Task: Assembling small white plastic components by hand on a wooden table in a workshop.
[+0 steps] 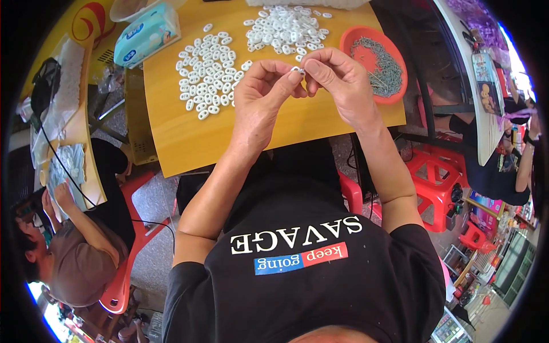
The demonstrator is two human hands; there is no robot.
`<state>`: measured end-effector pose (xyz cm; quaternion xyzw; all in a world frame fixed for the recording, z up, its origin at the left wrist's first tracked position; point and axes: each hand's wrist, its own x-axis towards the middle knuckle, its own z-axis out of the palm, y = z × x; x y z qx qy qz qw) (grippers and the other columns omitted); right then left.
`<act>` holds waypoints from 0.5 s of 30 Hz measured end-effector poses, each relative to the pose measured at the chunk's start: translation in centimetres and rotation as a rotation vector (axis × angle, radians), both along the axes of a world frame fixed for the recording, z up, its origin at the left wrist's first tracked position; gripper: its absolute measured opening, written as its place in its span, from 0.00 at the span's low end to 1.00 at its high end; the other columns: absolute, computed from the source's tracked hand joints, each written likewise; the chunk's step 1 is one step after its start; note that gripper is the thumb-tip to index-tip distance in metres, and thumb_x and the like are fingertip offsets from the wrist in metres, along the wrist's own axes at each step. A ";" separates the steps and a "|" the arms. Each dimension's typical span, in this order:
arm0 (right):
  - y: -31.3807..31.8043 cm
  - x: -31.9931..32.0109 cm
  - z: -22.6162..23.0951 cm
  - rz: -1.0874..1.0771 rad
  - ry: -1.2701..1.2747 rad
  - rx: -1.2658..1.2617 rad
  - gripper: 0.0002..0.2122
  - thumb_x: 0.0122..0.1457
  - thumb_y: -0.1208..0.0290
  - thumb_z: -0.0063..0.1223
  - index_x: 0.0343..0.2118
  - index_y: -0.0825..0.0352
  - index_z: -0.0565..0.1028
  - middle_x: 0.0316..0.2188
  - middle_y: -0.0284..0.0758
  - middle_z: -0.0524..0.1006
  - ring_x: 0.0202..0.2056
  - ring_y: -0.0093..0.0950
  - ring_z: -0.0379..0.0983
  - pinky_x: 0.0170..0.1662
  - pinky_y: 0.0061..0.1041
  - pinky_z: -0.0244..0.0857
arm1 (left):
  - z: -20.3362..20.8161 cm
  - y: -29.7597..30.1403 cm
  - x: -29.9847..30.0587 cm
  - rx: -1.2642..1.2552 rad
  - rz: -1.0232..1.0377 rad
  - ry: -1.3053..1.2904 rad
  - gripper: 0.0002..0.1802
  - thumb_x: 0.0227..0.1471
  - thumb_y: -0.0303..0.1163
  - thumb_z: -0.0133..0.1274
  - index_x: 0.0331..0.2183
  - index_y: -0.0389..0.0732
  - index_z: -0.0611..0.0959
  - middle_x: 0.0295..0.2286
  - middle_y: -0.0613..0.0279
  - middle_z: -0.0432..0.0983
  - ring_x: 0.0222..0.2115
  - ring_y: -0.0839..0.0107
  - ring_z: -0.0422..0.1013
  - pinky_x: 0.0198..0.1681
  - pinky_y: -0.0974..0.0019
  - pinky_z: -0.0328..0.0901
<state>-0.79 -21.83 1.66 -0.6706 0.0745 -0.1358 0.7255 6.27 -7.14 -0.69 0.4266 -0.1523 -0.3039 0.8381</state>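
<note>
My left hand (257, 100) is closed, its thumb and fingers pinching a small white oval plastic piece (297, 69) above the table. Right beside it, the fingertips of my right hand (342, 86) are pinched together against the piece. Whether they hold a screw or other small part is hidden. Beyond my hands lies a heap of the same white pieces (286, 30), each with two dark holes. More white pieces (207, 77) are spread in a single layer to the left. An orange-red bowl (392, 99) of grey screws (384, 71) stands just right of my right hand.
The yellow wooden table (194, 146) has its near edge before my body. A blue tissue pack (147, 35) lies at its far left corner. Red stools (437, 177) stand at the right. On the left, another person (83, 257) works at a separate table.
</note>
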 end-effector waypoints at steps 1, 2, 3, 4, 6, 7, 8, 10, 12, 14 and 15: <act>0.1 0.0 0.0 -0.007 -0.007 0.006 0.08 0.61 0.70 0.55 0.37 0.71 0.76 0.26 0.28 0.75 0.25 0.15 0.69 0.30 0.14 0.65 | 0.1 0.0 0.0 -0.005 -0.001 0.002 0.08 0.54 0.26 0.57 0.35 0.34 0.76 0.29 0.60 0.76 0.29 0.74 0.74 0.36 0.71 0.68; 0.2 0.0 0.0 -0.015 -0.013 0.011 0.08 0.61 0.70 0.55 0.37 0.71 0.76 0.26 0.28 0.75 0.25 0.15 0.69 0.30 0.15 0.65 | 0.1 -0.1 0.0 -0.010 -0.003 0.005 0.08 0.54 0.26 0.57 0.35 0.34 0.76 0.29 0.60 0.77 0.28 0.74 0.74 0.36 0.71 0.68; 0.2 0.0 -0.1 -0.012 -0.011 0.011 0.08 0.61 0.70 0.55 0.37 0.71 0.76 0.26 0.28 0.75 0.25 0.15 0.69 0.30 0.15 0.65 | 0.0 0.0 0.0 -0.010 0.000 0.006 0.08 0.54 0.26 0.57 0.35 0.34 0.76 0.29 0.60 0.77 0.28 0.74 0.74 0.36 0.71 0.68; 0.3 0.0 -0.2 -0.024 -0.015 0.039 0.08 0.61 0.71 0.54 0.37 0.71 0.76 0.26 0.28 0.75 0.25 0.15 0.69 0.30 0.15 0.65 | 0.0 0.0 0.0 -0.005 -0.001 -0.003 0.08 0.54 0.26 0.57 0.35 0.34 0.76 0.28 0.60 0.77 0.28 0.74 0.74 0.35 0.71 0.69; 0.3 0.0 -0.2 -0.037 -0.017 0.066 0.08 0.61 0.71 0.54 0.36 0.71 0.76 0.25 0.28 0.75 0.25 0.15 0.69 0.30 0.15 0.65 | 0.0 0.0 0.0 -0.001 -0.003 -0.011 0.08 0.54 0.26 0.57 0.35 0.33 0.76 0.28 0.60 0.77 0.28 0.74 0.74 0.35 0.71 0.69; 0.4 0.1 -0.3 -0.048 -0.016 0.051 0.08 0.62 0.71 0.54 0.36 0.71 0.76 0.25 0.28 0.75 0.25 0.15 0.69 0.30 0.15 0.65 | 0.1 0.0 0.0 0.004 -0.003 -0.015 0.08 0.55 0.26 0.57 0.35 0.33 0.76 0.28 0.60 0.77 0.28 0.74 0.74 0.35 0.71 0.69; 0.5 0.1 -0.3 -0.061 -0.014 0.036 0.08 0.62 0.71 0.54 0.36 0.71 0.75 0.25 0.28 0.75 0.25 0.15 0.69 0.30 0.14 0.65 | 0.1 0.0 0.0 0.009 -0.004 -0.019 0.08 0.55 0.26 0.57 0.35 0.33 0.76 0.28 0.59 0.77 0.28 0.74 0.74 0.35 0.72 0.69; 0.6 0.1 -0.2 -0.064 -0.019 0.009 0.08 0.62 0.71 0.54 0.36 0.71 0.75 0.25 0.28 0.75 0.26 0.15 0.69 0.31 0.14 0.65 | 0.1 0.0 0.0 0.009 -0.005 -0.017 0.08 0.55 0.26 0.57 0.35 0.33 0.76 0.28 0.59 0.77 0.28 0.74 0.74 0.35 0.72 0.69; 0.7 0.1 0.0 -0.068 -0.024 -0.018 0.08 0.62 0.71 0.54 0.35 0.72 0.75 0.25 0.28 0.75 0.26 0.14 0.70 0.31 0.14 0.65 | 0.1 -0.1 0.0 0.008 -0.007 -0.015 0.08 0.55 0.26 0.56 0.35 0.33 0.76 0.28 0.59 0.77 0.29 0.74 0.74 0.35 0.72 0.69; 0.9 0.1 0.2 -0.081 -0.023 -0.067 0.07 0.62 0.72 0.54 0.35 0.72 0.74 0.25 0.29 0.75 0.26 0.15 0.70 0.31 0.15 0.66 | 0.0 -0.1 0.0 0.006 0.001 -0.024 0.07 0.55 0.26 0.56 0.35 0.33 0.76 0.28 0.59 0.77 0.29 0.74 0.74 0.35 0.72 0.69; 1.0 0.1 0.2 -0.081 -0.023 -0.068 0.07 0.62 0.72 0.54 0.35 0.72 0.74 0.25 0.29 0.75 0.26 0.15 0.70 0.31 0.15 0.66 | 0.0 -0.1 0.0 0.006 0.000 -0.024 0.07 0.55 0.26 0.56 0.35 0.33 0.76 0.28 0.59 0.77 0.29 0.74 0.74 0.35 0.72 0.69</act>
